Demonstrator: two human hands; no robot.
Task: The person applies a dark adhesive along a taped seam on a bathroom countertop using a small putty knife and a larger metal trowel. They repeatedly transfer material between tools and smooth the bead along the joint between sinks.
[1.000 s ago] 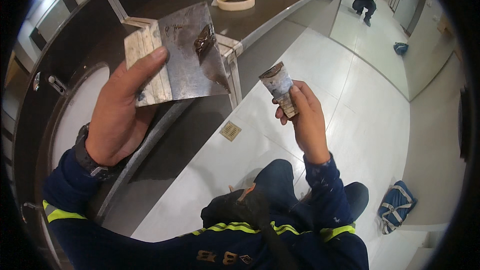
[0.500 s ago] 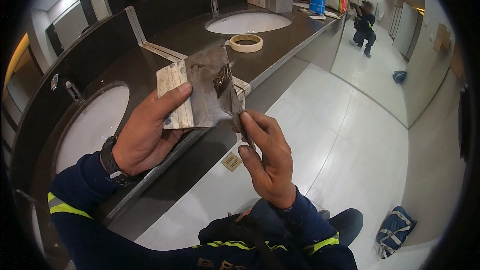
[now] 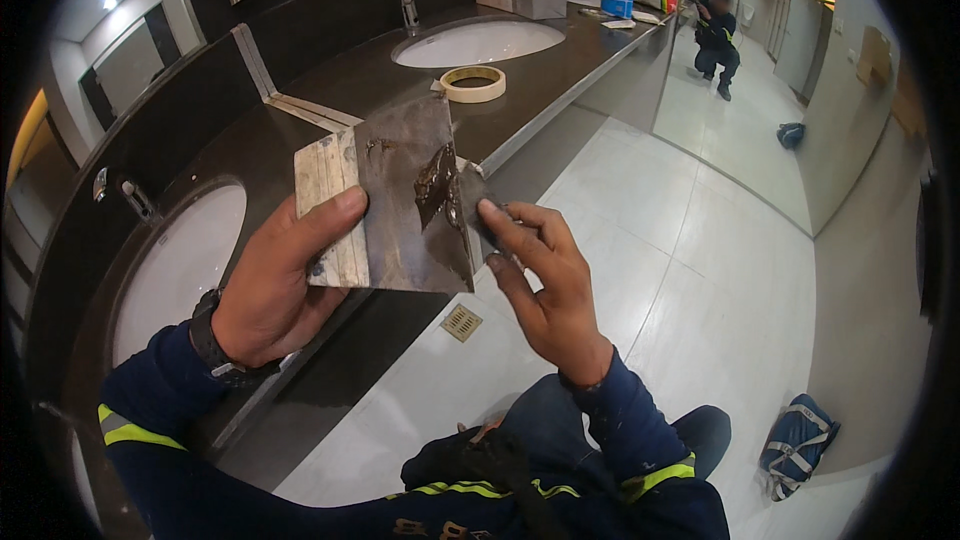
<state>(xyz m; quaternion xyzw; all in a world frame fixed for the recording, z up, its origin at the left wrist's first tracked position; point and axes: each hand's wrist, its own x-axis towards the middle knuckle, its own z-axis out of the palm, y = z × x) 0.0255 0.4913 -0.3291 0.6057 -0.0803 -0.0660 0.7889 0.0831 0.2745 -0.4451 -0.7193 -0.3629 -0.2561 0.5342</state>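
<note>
Blade, broad and flat (image 3: 395, 250), is held up over the front edge of the dark bench (image 3: 340, 80), its pale, stained grip strip (image 3: 328, 168) toward the person's left and its free edge toward the right. Left hand (image 3: 285, 285) is closed on this strip: thumb flat across the upper face, remaining fingers bent beneath and partly hidden. A lump of dark, glossy paste (image 3: 437, 185) sits on the upper face, close to the free edge, with thinner smears around it.

Right hand (image 3: 550, 290) pinches a small blade (image 3: 474, 202) between thumb and fingers. The small blade stands just right of the paste, seen foreshortened, its long axis running from upper left to lower right, roughly along the broad blade's free edge. Whether the two metal edges touch cannot be determined from this view. The paste lies to the left of the right hand and slightly above it in view; of the two hands, the right is nearer to the free edge.

Surroundings noted: a roll of tape (image 3: 475, 95) lies flat on the bench beyond the broad blade, in front of a white basin (image 3: 480, 45). A floor drain (image 3: 461, 323) shows below the right hand.
</note>
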